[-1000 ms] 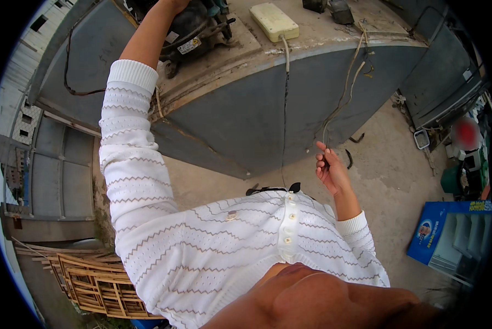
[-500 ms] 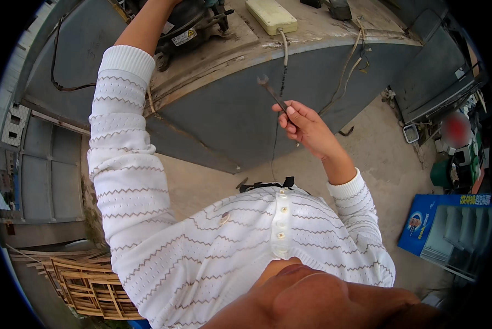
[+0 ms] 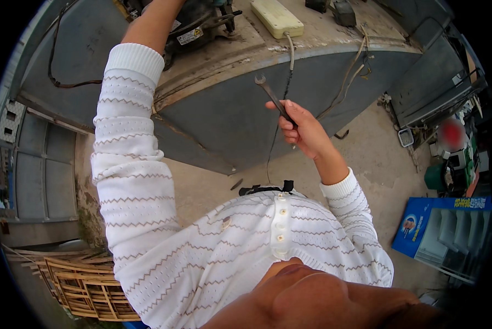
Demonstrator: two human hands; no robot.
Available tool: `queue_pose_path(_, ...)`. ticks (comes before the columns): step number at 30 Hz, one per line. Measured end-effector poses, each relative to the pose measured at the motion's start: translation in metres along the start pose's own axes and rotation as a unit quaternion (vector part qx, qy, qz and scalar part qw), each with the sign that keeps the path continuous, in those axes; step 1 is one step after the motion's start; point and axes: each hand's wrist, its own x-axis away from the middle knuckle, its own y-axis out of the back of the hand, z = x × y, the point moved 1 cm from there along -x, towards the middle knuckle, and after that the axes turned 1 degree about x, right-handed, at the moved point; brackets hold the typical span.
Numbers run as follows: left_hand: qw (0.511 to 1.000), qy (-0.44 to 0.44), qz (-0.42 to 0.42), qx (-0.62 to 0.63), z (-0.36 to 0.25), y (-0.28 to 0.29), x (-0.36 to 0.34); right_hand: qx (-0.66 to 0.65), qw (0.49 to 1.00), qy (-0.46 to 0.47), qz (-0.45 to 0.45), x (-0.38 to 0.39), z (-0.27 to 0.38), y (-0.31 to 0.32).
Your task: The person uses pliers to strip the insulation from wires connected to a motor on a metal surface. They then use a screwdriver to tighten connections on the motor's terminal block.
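Raised since a second ago, the right grip point(image 3: 304, 125) pinches the wrench point(image 3: 273, 97) at one o'clock by its shank, apparently leaving the open end free toward eleven; the left grip is out of view, so I cannot tell its state

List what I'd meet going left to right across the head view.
Wooden slats → black machine → wrench in the right hand → green bucket.
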Motion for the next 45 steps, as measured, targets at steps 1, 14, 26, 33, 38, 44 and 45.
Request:
queue_pose_path(1,1.000,0.003,0.002,0.005,0.001,0.000,0.000,-0.016,1.000,-0.022,0.004,-0.003,-0.001,0.008)
queue_pose_path(14,1.000,-0.020,-0.017,0.006,0.012,0.001,-0.006,0.062,0.995,-0.079,0.010,-0.002,0.042,-0.039)
queue_pose_path(26,1.000,-0.009,-0.006,-0.026,0.005,0.000,-0.003,0.152,0.987,0.048,0.012,-0.077,0.065,-0.056)
queue_pose_path(33,1.000,-0.001,-0.008,0.018,0.004,-0.004,0.000,0.171,0.985,0.035,0.007,-0.097,0.069,-0.067)
queue_pose_path(38,1.000,-0.006,-0.007,0.022,0.003,-0.004,0.000,0.162,0.986,0.034,0.014,-0.108,0.068,-0.068)
queue_pose_path(44,0.999,0.013,-0.007,0.032,0.000,-0.005,0.002,0.082,0.996,0.022,0.020,-0.122,0.067,-0.080)
queue_pose_path(45,0.999,0.018,-0.008,0.033,-0.001,-0.005,0.003,0.082,0.996,0.019,0.016,-0.123,0.066,-0.080)
